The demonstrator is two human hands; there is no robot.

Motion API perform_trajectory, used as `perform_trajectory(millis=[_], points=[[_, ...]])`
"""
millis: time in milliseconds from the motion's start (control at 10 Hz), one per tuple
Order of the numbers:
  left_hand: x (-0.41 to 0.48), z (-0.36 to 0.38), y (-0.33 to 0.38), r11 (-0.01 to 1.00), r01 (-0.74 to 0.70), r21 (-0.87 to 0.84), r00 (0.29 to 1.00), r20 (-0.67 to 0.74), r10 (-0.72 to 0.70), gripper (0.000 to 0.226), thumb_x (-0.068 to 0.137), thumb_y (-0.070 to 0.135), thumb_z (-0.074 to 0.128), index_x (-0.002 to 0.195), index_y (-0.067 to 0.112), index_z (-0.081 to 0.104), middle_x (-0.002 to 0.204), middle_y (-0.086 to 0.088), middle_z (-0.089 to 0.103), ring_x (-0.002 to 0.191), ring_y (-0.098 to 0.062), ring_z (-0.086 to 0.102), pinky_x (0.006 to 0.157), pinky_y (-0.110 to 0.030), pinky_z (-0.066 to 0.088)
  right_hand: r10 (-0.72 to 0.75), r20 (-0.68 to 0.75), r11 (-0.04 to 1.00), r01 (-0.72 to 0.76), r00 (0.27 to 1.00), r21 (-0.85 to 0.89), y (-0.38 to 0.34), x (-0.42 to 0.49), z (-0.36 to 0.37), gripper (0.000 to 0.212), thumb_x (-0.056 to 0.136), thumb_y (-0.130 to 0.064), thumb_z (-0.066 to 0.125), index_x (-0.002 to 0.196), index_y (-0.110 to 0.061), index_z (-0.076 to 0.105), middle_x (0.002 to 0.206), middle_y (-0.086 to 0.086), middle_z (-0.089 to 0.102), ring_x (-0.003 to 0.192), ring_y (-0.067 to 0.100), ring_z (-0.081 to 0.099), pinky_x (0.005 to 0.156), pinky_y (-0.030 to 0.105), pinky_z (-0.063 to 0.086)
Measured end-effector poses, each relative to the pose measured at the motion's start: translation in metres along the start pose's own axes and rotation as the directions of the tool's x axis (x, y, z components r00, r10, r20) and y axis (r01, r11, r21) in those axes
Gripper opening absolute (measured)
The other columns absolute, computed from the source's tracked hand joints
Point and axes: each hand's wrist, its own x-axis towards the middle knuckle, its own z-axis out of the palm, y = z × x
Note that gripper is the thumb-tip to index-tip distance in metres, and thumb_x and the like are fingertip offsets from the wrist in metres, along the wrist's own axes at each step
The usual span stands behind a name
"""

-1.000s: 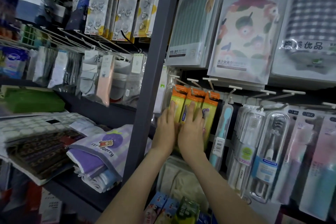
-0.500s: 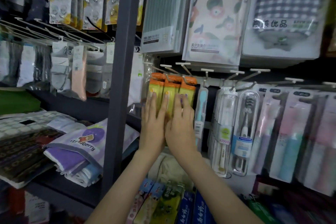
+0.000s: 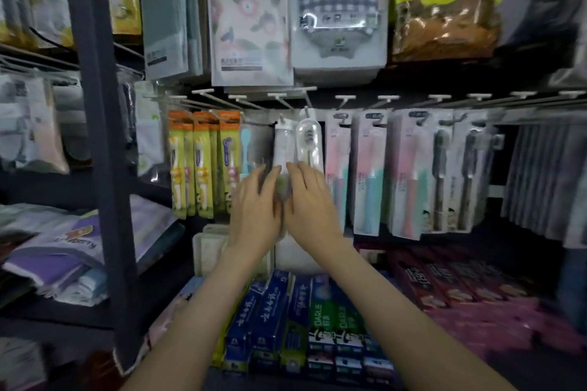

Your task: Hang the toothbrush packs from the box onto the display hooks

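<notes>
A dark post (image 3: 101, 136) stands at the left of the rack. To its right a row of white hooks (image 3: 286, 98) runs across to the frame's edge. From them hang, left to right, orange packs (image 3: 203, 165), a teal pack (image 3: 246, 149), two clear packs (image 3: 297, 143), pink packs (image 3: 355, 174) and grey packs (image 3: 457, 174), close side by side. Above hang a floral pack (image 3: 251, 16), a checked pack (image 3: 340, 9) and a yellow bag (image 3: 448, 0). Left of the post, a shelf (image 3: 63, 317) holds folded cloths (image 3: 63, 247). Below the hooks, blue toothpaste boxes (image 3: 270, 311) and red boxes (image 3: 444, 282) lie in rows.
</notes>
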Motion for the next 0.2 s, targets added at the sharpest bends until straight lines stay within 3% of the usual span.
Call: perform_trajectory(millis=[100, 200], points=[[-0.012, 0.008, 0.047, 1.000, 0.029, -0.001, 0.999, 0.019, -0.029, 0.045, 0.087, 0.008, 0.058, 0.132, 0.004, 0.053, 0.130, -0.022, 0.053, 0.115, -0.039, 0.054, 0.093, -0.046, 0.046, -0.007, 0.011, 0.997, 0.006, 1.000, 0.076, 0.017, -0.026, -0.040, 0.041, 0.085, -0.006, 0.041, 0.122, 0.004, 0.055, 0.120, 0.018, 0.058, 0.114, 0.025, 0.046, 0.103, 0.038, 0.041], [-0.030, 0.016, 0.098, 0.994, 0.102, -0.025, 0.991, 0.094, -0.099, 0.050, 0.091, 0.008, 0.057, 0.140, 0.007, 0.046, 0.141, -0.021, 0.044, 0.127, -0.038, 0.043, 0.101, -0.046, 0.039, 0.114, 0.134, 0.991, -0.122, 0.984, 0.054, 0.043, -0.055, -0.093, 0.046, 0.092, -0.008, 0.041, 0.137, -0.001, 0.044, 0.135, 0.014, 0.048, 0.127, 0.025, 0.039, 0.110, 0.031, 0.030]])
